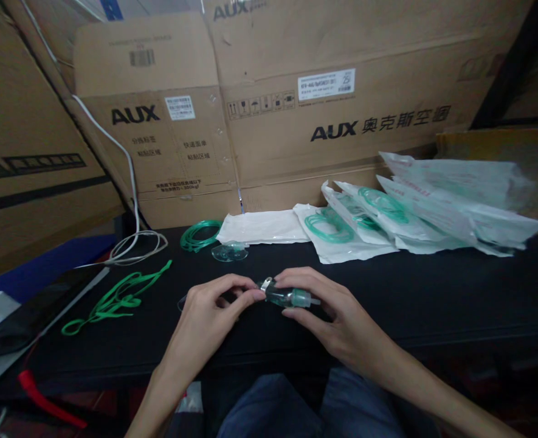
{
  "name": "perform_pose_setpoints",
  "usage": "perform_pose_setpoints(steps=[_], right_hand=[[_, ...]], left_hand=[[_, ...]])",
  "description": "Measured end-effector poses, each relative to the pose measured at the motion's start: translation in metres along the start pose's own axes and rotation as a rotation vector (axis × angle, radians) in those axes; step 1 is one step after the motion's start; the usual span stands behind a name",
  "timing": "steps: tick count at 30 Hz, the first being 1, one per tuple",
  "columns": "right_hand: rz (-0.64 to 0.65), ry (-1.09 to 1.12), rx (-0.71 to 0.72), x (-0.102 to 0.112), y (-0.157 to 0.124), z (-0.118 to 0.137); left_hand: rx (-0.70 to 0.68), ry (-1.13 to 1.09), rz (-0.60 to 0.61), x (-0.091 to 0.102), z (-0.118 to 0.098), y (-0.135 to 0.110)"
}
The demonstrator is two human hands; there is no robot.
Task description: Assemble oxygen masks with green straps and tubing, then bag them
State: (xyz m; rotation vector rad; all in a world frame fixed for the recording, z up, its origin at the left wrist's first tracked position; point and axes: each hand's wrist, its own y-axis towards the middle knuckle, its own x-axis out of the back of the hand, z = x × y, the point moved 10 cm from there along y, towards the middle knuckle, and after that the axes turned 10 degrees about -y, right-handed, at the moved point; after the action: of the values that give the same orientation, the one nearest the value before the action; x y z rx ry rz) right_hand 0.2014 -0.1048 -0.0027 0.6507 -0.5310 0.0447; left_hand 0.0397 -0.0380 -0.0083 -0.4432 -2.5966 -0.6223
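Over the dark table, both my hands hold a clear plastic breathing mask [278,294] on its side. It has a pale green connector [301,298] pointing right and a small metal nose strip [266,284]. My left hand [216,301] pinches the mask's left end beside the strip, thumb against fingers. Curled around the body and connector side, my right hand [326,298] grips it between thumb and fingers. Behind them lie a coil of green tubing [200,236] and a clear plastic piece [230,252]. Green elastic straps [120,296] lie in a loose tangle to the left.
White packets [451,207], several with green tubing visible inside, fan out along the back right. A flat white packet [264,227] lies beside them. Large cardboard boxes [278,134] wall off the back. A white cable [129,158] loops onto the black table [414,292] at left.
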Motion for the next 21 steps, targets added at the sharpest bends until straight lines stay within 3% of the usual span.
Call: perform_pose_setpoints(steps=[5, 9, 12, 15, 21], right_hand=[[-0.017, 0.033, -0.007, -0.004, 0.004, 0.002], [-0.061, 0.445, -0.171, -0.014, 0.011, -0.004], [-0.112, 0.759, -0.344, -0.024, 0.013, -0.012], [-0.15, 0.794, -0.498, -0.031, 0.01, -0.024], [-0.094, 0.937, -0.536, -0.043, 0.008, -0.034]], left_hand=[[0.074, -0.225, 0.063, -0.011, -0.001, -0.003], [0.081, -0.397, -0.002, -0.01, -0.006, -0.007], [0.006, -0.41, -0.068, -0.003, -0.013, -0.009], [-0.038, -0.383, -0.088, 0.0, -0.016, -0.01], [-0.018, -0.398, -0.091, -0.001, -0.006, -0.008]])
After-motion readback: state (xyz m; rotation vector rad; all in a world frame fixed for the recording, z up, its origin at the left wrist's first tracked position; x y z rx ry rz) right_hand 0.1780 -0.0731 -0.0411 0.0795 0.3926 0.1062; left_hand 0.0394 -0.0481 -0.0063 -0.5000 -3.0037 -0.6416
